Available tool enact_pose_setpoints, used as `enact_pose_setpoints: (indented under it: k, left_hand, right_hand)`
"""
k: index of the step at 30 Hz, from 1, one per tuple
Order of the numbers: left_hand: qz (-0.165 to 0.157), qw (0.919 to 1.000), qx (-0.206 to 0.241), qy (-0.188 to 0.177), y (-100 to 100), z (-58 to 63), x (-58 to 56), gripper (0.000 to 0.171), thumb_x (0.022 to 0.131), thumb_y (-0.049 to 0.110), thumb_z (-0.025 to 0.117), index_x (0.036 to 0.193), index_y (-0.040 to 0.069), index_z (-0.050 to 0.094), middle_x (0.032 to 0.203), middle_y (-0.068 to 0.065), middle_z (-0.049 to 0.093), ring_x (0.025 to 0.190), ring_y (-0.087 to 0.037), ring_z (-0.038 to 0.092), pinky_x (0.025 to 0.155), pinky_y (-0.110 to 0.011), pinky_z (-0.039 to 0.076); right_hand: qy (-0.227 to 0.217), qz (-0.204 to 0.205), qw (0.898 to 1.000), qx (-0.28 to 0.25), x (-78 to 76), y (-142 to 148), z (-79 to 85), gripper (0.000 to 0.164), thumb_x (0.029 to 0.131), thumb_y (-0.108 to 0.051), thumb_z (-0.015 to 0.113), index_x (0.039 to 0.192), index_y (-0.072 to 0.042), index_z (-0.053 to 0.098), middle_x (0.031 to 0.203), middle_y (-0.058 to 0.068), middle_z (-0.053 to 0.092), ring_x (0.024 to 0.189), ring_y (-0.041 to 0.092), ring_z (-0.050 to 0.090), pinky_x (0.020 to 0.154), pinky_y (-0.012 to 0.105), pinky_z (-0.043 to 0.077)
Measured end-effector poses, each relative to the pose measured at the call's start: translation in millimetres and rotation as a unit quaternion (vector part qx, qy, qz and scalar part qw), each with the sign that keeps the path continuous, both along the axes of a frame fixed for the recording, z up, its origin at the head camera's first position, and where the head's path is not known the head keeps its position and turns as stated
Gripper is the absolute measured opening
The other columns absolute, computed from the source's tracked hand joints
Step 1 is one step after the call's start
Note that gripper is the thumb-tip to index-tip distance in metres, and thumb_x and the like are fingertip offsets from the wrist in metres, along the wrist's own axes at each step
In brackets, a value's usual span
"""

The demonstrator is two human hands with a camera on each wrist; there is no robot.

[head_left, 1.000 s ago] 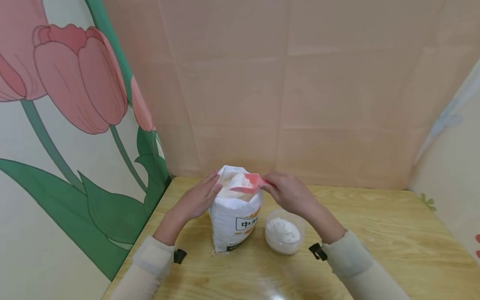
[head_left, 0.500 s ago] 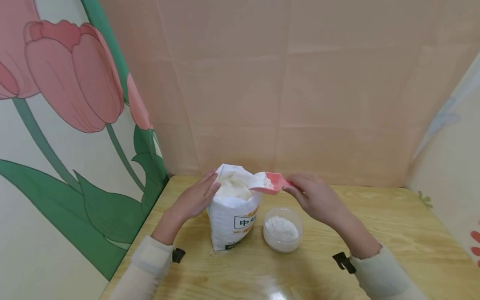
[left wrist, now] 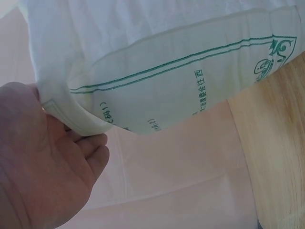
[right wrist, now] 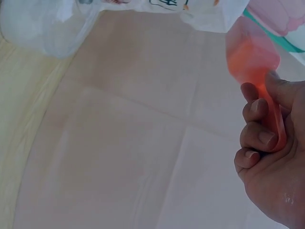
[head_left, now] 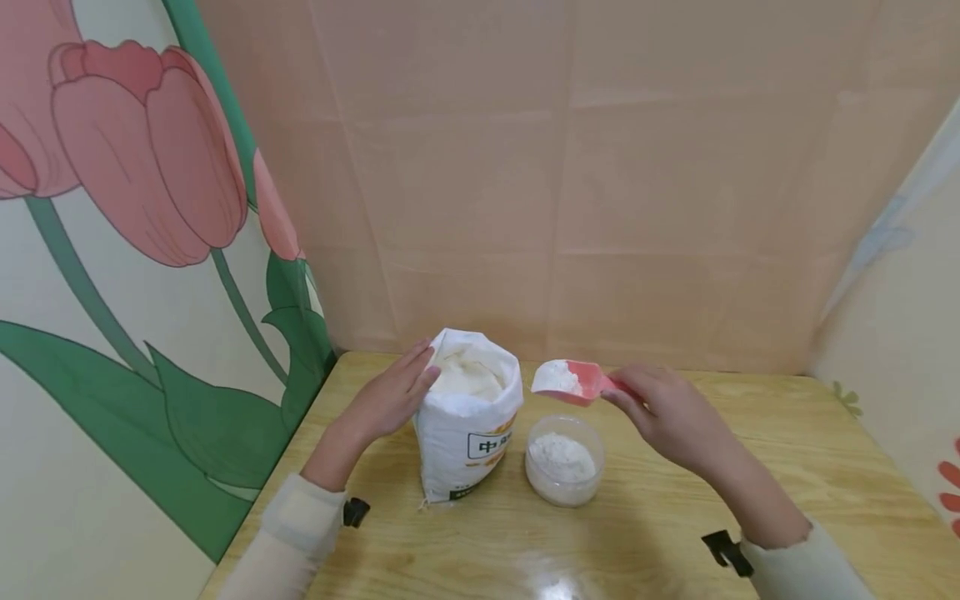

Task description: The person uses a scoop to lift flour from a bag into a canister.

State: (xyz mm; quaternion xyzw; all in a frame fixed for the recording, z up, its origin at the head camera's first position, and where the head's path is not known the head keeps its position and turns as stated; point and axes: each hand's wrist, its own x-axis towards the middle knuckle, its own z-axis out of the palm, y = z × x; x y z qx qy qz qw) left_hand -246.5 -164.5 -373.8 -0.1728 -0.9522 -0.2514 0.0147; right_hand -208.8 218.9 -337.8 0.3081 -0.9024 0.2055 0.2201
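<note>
While the left hand (head_left: 386, 396) holds the bag (head_left: 457, 450) by the left side of its mouth in my head view, the right hand (head_left: 667, 417) grips the scoop (head_left: 590, 382) by its handle. I have the scoop raised between the two hands, above the table (head_left: 450, 554), with powder (head_left: 556, 377) in its front part; it points left toward the bag but stays apart from it. The bag stands open toward the table's far left corner, just right of the left hand. The bowl (head_left: 562, 495), with more powder inside, sits beside the bag, on the side away from the table's left edge.

In my left wrist view, the bag's green-printed side runs off from the hand, two bent fingertips showing under its folded edge.

In my right wrist view, the fingers wrap the handle, thumb near the neck; the bowl lies well apart from that hand.
</note>
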Motion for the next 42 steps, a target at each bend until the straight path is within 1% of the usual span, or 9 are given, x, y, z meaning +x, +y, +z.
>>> enact_pose_setpoints:
  k: [7,13,16,19,22,24,31,37,42]
  left_hand:
    - [0.002,1.0,-0.003,0.002,-1.7,-0.2,-1.0,0.071,0.109,0.055,0.02,0.16,0.007,0.025,0.169,-0.008,0.016,0.156,-0.023,0.013,0.125,-0.048,0.019]
    - [0.001,1.0,0.001,0.001,-2.8,-0.3,-0.6,0.068,0.11,0.052,0.022,0.16,0.006,0.026,0.169,-0.009,0.017,0.156,-0.025,0.014,0.124,-0.049,0.019]
    - [-0.003,1.0,0.001,0.001,-3.0,-0.9,-0.8,0.07,0.109,0.054,0.021,0.16,0.006,0.025,0.169,-0.009,0.017,0.156,-0.026,0.015,0.124,-0.05,0.019]
    - [-0.005,1.0,0.005,0.0,-3.4,-1.3,-0.8,0.07,0.109,0.054,0.021,0.16,0.005,0.026,0.169,-0.009,0.017,0.156,-0.025,0.015,0.124,-0.049,0.02]
    - [-0.009,0.9999,0.011,0.0,-3.9,-1.1,-0.4,0.07,0.11,0.053,0.022,0.16,0.004,0.026,0.169,-0.009,0.018,0.156,-0.026,0.016,0.124,-0.048,0.02]
    - [-0.01,0.9999,0.013,0.001,-3.8,-0.8,-0.2,0.07,0.11,0.053,0.021,0.16,0.004,0.026,0.169,-0.009,0.018,0.156,-0.025,0.016,0.124,-0.048,0.02]
    - [-0.01,0.9998,0.015,-0.002,-3.3,-0.3,-0.5,0.07,0.11,0.053,0.021,0.16,0.005,0.026,0.169,-0.009,0.017,0.156,-0.025,0.015,0.125,-0.048,0.019]
    - [-0.011,0.9998,0.013,-0.003,-2.5,-1.7,-1.7,0.072,0.109,0.055,0.02,0.16,0.005,0.026,0.169,-0.008,0.018,0.156,-0.025,0.015,0.125,-0.048,0.019]
    - [-0.01,0.9999,0.012,-0.005,-1.9,-0.6,-2.1,0.07,0.11,0.054,0.02,0.16,0.005,0.026,0.169,-0.008,0.017,0.156,-0.025,0.015,0.125,-0.047,0.019]
  right_hand:
    - [-0.021,-0.014,1.0,0.009,1.0,13.0,-16.3,0.005,0.095,-0.018,0.073,0.095,-0.013,0.074,0.084,-0.008,0.069,0.07,0.007,0.055,0.064,0.032,0.049]
    - [-0.036,-0.005,0.999,0.015,-0.1,23.4,-38.1,0.005,0.095,-0.018,0.073,0.091,-0.014,0.073,0.076,-0.013,0.062,0.064,0.001,0.047,0.058,0.025,0.045]
    - [-0.044,-0.002,0.999,0.016,0.4,26.0,-46.1,0.006,0.094,-0.017,0.073,0.088,-0.016,0.071,0.075,-0.015,0.06,0.063,0.0,0.047,0.058,0.024,0.045]
    - [-0.065,-0.006,0.997,0.033,0.6,27.4,-50.6,0.005,0.094,-0.019,0.073,0.09,-0.016,0.072,0.078,-0.013,0.065,0.065,-0.001,0.051,0.059,0.025,0.049]
    - [-0.082,-0.012,0.995,0.059,-0.6,28.4,-52.9,0.008,0.094,-0.022,0.073,0.091,-0.015,0.073,0.079,-0.011,0.066,0.066,0.0,0.053,0.06,0.027,0.051]
    - [-0.086,-0.016,0.993,0.08,-1.9,28.6,-53.7,0.009,0.094,-0.023,0.073,0.089,-0.017,0.072,0.075,-0.013,0.062,0.064,0.0,0.05,0.059,0.026,0.049]
    - [-0.049,-0.009,0.987,0.152,-8.7,23.0,-56.2,0.012,0.092,-0.02,0.076,0.082,-0.02,0.068,0.071,-0.014,0.055,0.059,0.003,0.043,0.056,0.027,0.043]
    - [-0.088,-0.032,0.976,0.198,-10.5,12.5,-49.7,0.018,0.094,-0.018,0.073,0.077,-0.017,0.065,0.067,-0.009,0.05,0.055,0.009,0.039,0.054,0.028,0.037]
    - [-0.098,-0.047,0.966,0.236,-14.2,4.7,-44.5,0.022,0.091,-0.014,0.075,0.073,-0.013,0.062,0.066,-0.005,0.049,0.055,0.012,0.039,0.052,0.027,0.035]
